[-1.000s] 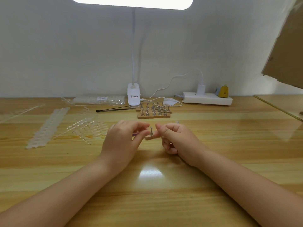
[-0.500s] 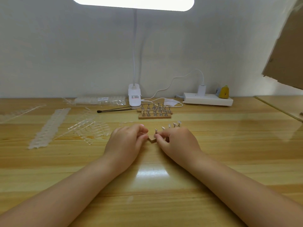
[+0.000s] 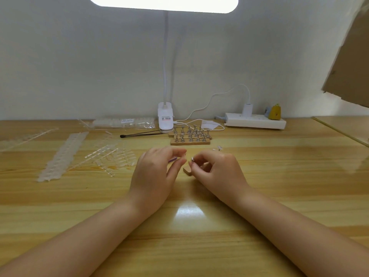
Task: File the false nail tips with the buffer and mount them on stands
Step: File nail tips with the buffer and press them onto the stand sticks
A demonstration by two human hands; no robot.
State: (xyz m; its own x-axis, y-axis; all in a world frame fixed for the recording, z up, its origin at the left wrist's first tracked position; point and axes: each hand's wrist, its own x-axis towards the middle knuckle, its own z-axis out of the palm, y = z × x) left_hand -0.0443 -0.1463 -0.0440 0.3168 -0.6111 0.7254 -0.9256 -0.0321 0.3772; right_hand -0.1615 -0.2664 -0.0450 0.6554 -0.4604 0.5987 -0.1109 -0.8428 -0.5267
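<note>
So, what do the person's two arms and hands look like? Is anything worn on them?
Both forearms are bare up to the bottom edge of the picture: no sleeve shows. The left hand and the right hand wear no glove, and no ring, watch or bracelet is visible on fingers or wrists. Any nail polish is too small to tell.

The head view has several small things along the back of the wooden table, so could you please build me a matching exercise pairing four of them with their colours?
Things:
1. clip base of the desk lamp
2. rectangular power strip
3. thin stick tool lying by the lamp
4. small bell-shaped object behind the strip

Colours:
A. yellow
B. black
C. white, with a printed label
D. white, with a plug in it

Pairs: 1-C, 2-D, 3-B, 4-A
</note>
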